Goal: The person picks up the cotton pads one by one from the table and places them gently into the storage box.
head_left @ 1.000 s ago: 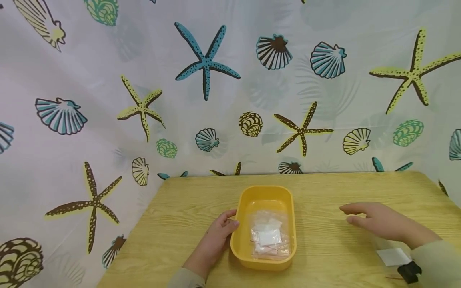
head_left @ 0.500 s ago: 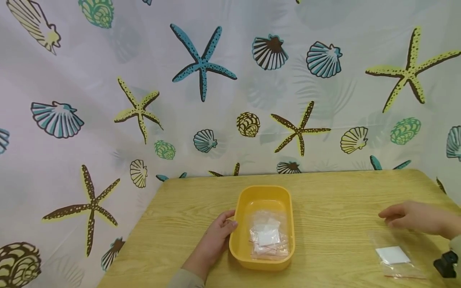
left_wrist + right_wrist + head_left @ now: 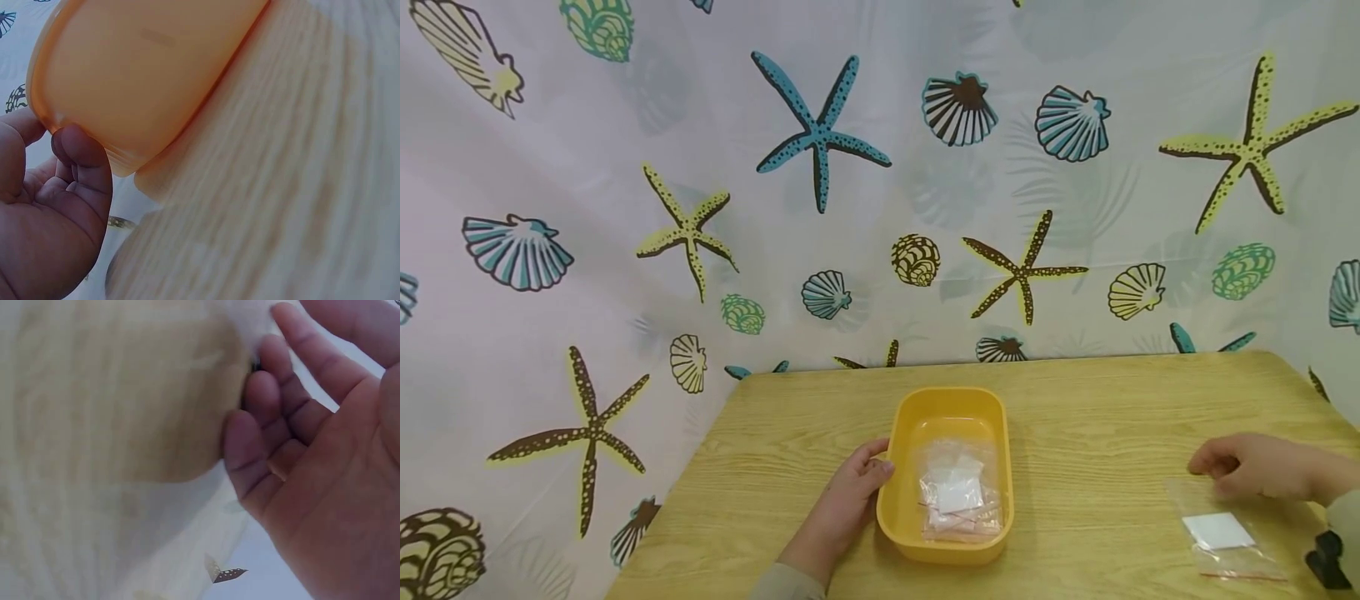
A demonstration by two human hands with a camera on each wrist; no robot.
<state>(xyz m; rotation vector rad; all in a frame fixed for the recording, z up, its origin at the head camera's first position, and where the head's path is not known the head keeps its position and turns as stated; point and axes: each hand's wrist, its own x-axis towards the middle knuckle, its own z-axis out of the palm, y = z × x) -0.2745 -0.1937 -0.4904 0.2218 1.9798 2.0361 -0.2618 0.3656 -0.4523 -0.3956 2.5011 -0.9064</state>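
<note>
A yellow plastic bin (image 3: 951, 402) stands on the table with several small clear zip bags (image 3: 958, 493) lying in it, white pieces inside them. My left hand (image 3: 850, 493) holds the bin's left side near the middle; in the left wrist view, the thumb and curled fingers meet at the edge of the bin (image 3: 137, 69). Over on the right, one clear zip bag (image 3: 1219, 532) with a white square and a red seal line lies flat. My right hand (image 3: 1270, 468) hovers at its far edge, fingers loosely bent; whether they touch the plastic cannot be told.
The wood-grain table (image 3: 1090, 433) extends around the bin and the bag. A pale curtain (image 3: 910, 183) printed with starfish and shells hangs behind the table and along both sides. A black wrist device (image 3: 1327, 560) sits by the right sleeve.
My right hand has moved right, away from the bin, uncovering the loose bag, then lowered toward its far edge with fingers bending more. The left hand stays on the bin.
</note>
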